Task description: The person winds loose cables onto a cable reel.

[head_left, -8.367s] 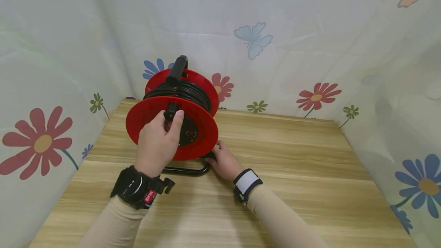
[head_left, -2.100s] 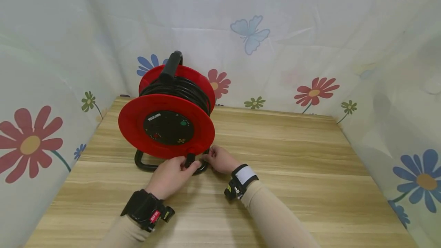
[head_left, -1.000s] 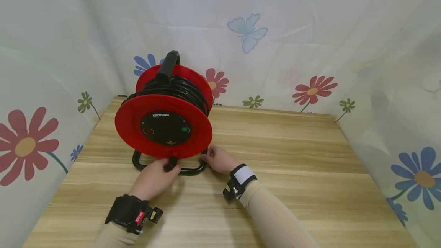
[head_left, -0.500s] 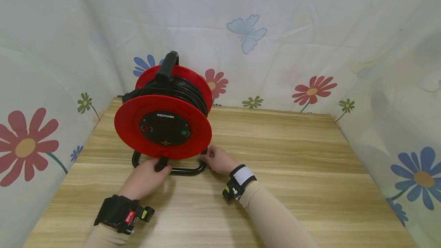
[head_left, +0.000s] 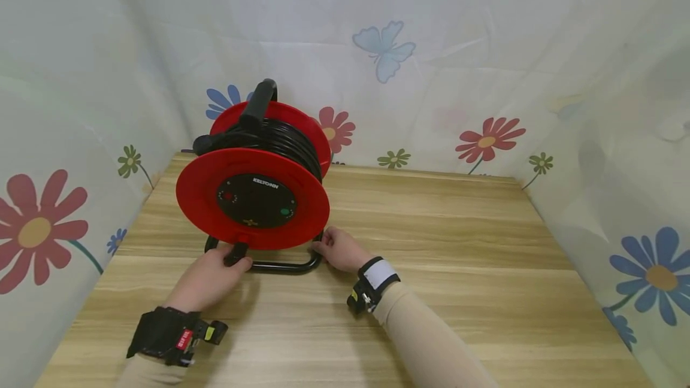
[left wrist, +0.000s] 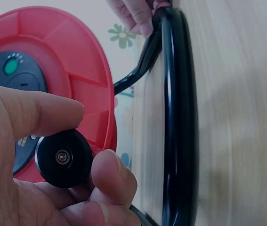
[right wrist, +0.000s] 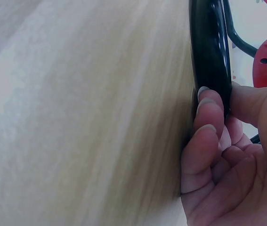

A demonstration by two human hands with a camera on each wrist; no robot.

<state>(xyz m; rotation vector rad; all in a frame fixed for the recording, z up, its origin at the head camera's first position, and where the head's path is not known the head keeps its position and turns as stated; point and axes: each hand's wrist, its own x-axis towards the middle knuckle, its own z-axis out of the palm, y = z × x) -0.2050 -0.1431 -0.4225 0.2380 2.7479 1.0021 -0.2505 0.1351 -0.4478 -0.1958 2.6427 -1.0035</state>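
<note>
A red cable reel (head_left: 256, 199) wound with black cable (head_left: 288, 139) stands on a black tubular frame (head_left: 286, 267). My left hand (head_left: 207, 280) grips the reel's black crank knob (head_left: 235, 253) at the lower left of the front disc. In the left wrist view, thumb and fingers curl around the knob (left wrist: 63, 158), whose round end faces the camera. My right hand (head_left: 342, 250) holds the frame's lower right corner. The right wrist view has its fingers curled against the black tube (right wrist: 211, 47), thumb on the other side. A dark plug-like end (head_left: 203, 144) lies at the reel's upper left.
The reel stands at the left rear of a wood-grain table (head_left: 431, 268). A black carrying handle (head_left: 259, 103) tops its frame. A pale curtain (head_left: 458, 29) with printed flowers and a butterfly encloses the back and both sides.
The knob, at the top 8.4 s ago, has lately moved leftward along the bottom with my left hand, turning the reel clockwise. The plug-like end has appeared upper left. My right hand stays put.
</note>
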